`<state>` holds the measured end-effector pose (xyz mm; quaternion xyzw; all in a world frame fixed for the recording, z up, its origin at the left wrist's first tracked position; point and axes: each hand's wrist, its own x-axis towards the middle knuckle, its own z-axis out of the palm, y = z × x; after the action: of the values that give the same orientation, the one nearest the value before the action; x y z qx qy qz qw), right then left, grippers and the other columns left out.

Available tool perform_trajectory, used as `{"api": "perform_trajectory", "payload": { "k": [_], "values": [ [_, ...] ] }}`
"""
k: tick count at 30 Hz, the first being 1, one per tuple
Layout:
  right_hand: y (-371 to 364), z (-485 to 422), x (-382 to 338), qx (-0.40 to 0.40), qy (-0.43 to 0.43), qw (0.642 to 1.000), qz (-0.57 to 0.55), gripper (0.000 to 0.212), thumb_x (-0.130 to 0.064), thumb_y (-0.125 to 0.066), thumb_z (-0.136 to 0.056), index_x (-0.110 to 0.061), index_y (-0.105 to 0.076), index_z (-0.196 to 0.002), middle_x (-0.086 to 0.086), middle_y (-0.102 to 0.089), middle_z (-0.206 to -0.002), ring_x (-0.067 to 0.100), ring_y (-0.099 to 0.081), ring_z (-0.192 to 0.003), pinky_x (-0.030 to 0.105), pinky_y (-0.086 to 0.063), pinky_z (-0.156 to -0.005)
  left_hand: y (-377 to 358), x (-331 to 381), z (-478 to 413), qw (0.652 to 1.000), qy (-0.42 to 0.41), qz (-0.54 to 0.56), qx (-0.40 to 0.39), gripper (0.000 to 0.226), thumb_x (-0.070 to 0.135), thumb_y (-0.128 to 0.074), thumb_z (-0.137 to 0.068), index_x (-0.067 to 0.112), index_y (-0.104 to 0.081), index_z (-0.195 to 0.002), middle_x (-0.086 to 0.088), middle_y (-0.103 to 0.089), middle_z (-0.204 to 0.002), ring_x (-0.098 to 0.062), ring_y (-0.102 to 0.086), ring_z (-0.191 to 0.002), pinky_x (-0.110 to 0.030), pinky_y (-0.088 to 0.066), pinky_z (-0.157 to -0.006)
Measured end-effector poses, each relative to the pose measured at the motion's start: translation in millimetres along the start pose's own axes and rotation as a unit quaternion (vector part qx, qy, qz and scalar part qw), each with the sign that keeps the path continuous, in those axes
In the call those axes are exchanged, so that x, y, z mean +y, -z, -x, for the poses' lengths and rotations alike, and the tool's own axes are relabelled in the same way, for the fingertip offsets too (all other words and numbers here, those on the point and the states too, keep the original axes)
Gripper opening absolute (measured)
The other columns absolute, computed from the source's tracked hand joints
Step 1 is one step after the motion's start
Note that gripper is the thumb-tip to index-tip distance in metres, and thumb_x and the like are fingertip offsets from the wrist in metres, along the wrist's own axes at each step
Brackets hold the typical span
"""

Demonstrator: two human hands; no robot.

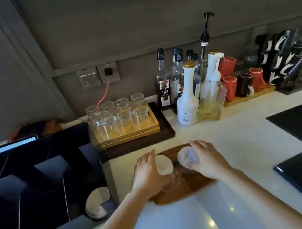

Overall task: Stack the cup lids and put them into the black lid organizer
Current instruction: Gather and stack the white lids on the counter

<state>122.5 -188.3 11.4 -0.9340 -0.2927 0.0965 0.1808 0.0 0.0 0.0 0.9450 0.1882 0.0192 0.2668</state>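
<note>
Near left, a few lids stand on edge in the black organizer. Over the oval wooden tray, the left hand grips a round white lid by its rim, and the right hand grips a second lid. Thin, smooth plastic could slip or nest crookedly. Upturned glasses stand beyond.

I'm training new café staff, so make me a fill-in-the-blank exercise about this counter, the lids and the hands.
1. The left hand holds the left lid, the right hand the right lid; both lids are ____.
2. The board under both hands is made of ____.
3. The black lid organizer stands to the board's ____.
4. The cable in the wall socket is ____.
Missing words: white; wood; left; red.
</note>
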Motion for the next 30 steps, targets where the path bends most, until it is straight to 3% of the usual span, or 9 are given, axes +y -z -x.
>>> {"api": "perform_trajectory", "payload": {
  "k": [9,13,16,19,22,26,28,30],
  "values": [
    [-15,-13,11,0.010,-0.002,1.000,-0.022,0.088,-0.045,-0.077,-0.080,-0.018,-0.034,-0.152,0.004,-0.045,-0.151,0.029,-0.041,-0.135,0.036,-0.039,-0.107,-15,-4,-7,0.996,0.048,0.066,0.037,0.104,0.042,-0.083,-0.083,0.029,-0.019,-0.164,0.000,-0.041,-0.160,-0.022,-0.036,-0.144,-0.040,-0.035,-0.118],
    [-13,-12,12,0.047,0.004,0.998,-0.051,0.082,-0.041,-0.079,-0.080,-0.019,-0.039,-0.148,0.006,-0.052,-0.143,0.029,-0.044,-0.128,0.037,-0.042,-0.101,-12,-1,-6,0.992,0.039,0.090,0.084,0.105,0.035,-0.087,-0.079,0.031,-0.023,-0.162,0.001,-0.037,-0.159,-0.021,-0.030,-0.145,-0.041,-0.034,-0.120],
    [-8,-4,6,0.096,0.021,0.992,-0.076,0.076,-0.040,-0.080,-0.079,-0.021,-0.044,-0.143,0.003,-0.055,-0.138,0.029,-0.047,-0.124,0.036,-0.043,-0.095,-10,-3,-1,0.985,0.025,0.120,0.125,0.107,0.032,-0.091,-0.074,0.031,-0.028,-0.160,0.002,-0.038,-0.156,-0.019,-0.032,-0.141,-0.043,-0.042,-0.114],
    [4,5,-11,0.143,0.055,0.979,-0.135,0.072,-0.041,-0.082,-0.076,-0.027,-0.048,-0.138,-0.004,-0.056,-0.133,0.023,-0.052,-0.118,0.034,-0.046,-0.092,-8,-4,5,0.979,0.000,0.143,0.147,0.106,0.031,-0.094,-0.071,0.030,-0.033,-0.158,0.005,-0.039,-0.153,-0.011,-0.040,-0.129,-0.030,-0.049,-0.098],
    [13,10,-32,0.142,0.097,0.965,-0.198,0.072,-0.044,-0.080,-0.077,-0.030,-0.047,-0.140,-0.011,-0.054,-0.134,0.010,-0.053,-0.120,0.031,-0.047,-0.097,-2,-3,15,0.974,-0.019,0.161,0.158,0.105,0.033,-0.095,-0.070,0.028,-0.036,-0.157,0.012,-0.041,-0.145,-0.007,-0.042,-0.123,-0.026,-0.048,-0.093],
    [14,19,-56,0.114,0.122,0.960,-0.225,0.071,-0.043,-0.079,-0.079,-0.033,-0.045,-0.141,-0.020,-0.050,-0.134,-0.003,-0.048,-0.120,0.004,-0.035,-0.094,5,-4,30,0.966,-0.044,0.184,0.176,0.101,0.045,-0.092,-0.066,0.029,-0.041,-0.152,0.020,-0.044,-0.136,0.001,-0.050,-0.119,-0.018,-0.050,-0.093],
    [10,22,-64,0.084,0.132,0.959,-0.237,0.070,-0.044,-0.079,-0.079,-0.036,-0.045,-0.140,-0.024,-0.049,-0.134,-0.008,-0.047,-0.120,0.006,-0.036,-0.096,10,-3,39,0.959,-0.043,0.215,0.178,0.099,0.045,-0.089,-0.064,0.031,-0.042,-0.149,0.025,-0.044,-0.133,0.014,-0.046,-0.122,-0.004,-0.045,-0.088],
    [4,28,-69,0.034,0.128,0.949,-0.287,0.067,-0.049,-0.080,-0.077,-0.042,-0.047,-0.134,-0.030,-0.049,-0.133,-0.010,-0.047,-0.122,0.019,-0.043,-0.101,17,0,49,0.952,-0.044,0.242,0.180,0.096,0.043,-0.090,-0.062,0.039,-0.042,-0.145,0.028,-0.045,-0.131,0.021,-0.043,-0.122,0.002,-0.043,-0.086]
  ]
}}
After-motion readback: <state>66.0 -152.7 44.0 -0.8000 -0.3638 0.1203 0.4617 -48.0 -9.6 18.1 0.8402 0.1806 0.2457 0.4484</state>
